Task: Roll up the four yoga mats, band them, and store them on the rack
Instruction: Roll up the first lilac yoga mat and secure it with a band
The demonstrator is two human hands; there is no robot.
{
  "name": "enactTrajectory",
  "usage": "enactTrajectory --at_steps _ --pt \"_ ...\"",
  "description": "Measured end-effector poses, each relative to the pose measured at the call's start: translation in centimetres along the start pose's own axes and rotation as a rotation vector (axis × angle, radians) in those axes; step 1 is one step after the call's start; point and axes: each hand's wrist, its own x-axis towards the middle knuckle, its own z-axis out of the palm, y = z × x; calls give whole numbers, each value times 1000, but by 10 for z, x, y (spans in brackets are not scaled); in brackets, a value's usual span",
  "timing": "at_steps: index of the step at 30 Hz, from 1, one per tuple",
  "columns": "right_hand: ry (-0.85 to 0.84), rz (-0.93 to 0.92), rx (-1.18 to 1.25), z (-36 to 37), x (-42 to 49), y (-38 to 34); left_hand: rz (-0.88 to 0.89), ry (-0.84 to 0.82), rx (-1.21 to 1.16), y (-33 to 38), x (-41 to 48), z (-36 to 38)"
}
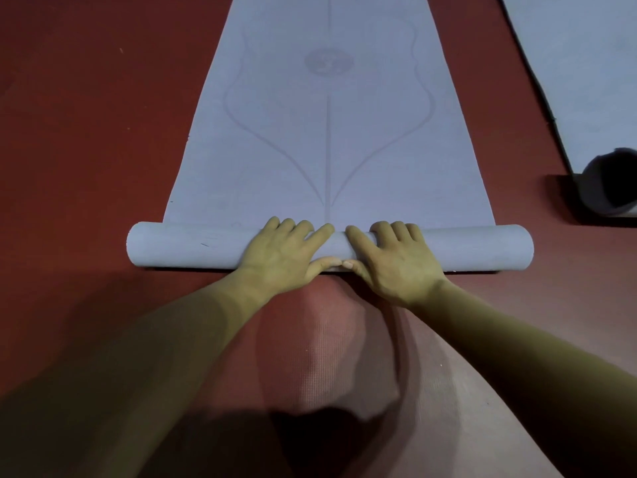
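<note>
Left hand [281,251] and right hand [396,258] wrapped over mid-roll of the yoga mat [327,139], thumbs tucked on near side. Best rolled away tightly; pressure even; ends kept flush.

Open floor [86,132] left of mat [327,150]; second mat's curled end [608,182] blocks far right.
</note>
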Motion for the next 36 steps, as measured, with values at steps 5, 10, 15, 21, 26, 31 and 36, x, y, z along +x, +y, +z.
enactTrajectory --at_steps 5,10,15,21,26,31,36 --pt "-24 7 -43 -7 -8 -5 20 44 -33 2 -5 -7" --pt "20 12 -8 -6 -23 -13 48 51 -79 8 -19 -8" --pt "131 82 94 0 -31 -22 23 -109 -114 5 -14 -11" --pt "106 61 129 10 -36 -21 -20 -227 -99 5 -10 -11" --pt "100 52 113 11 -27 -15 -69 -105 -124 17 -31 -13" --pt "111 100 107 12 -26 -19 -119 -238 -56 20 -30 -11" --pt "105 116 90 15 -29 -19 -122 -274 -16 15 -23 -5"
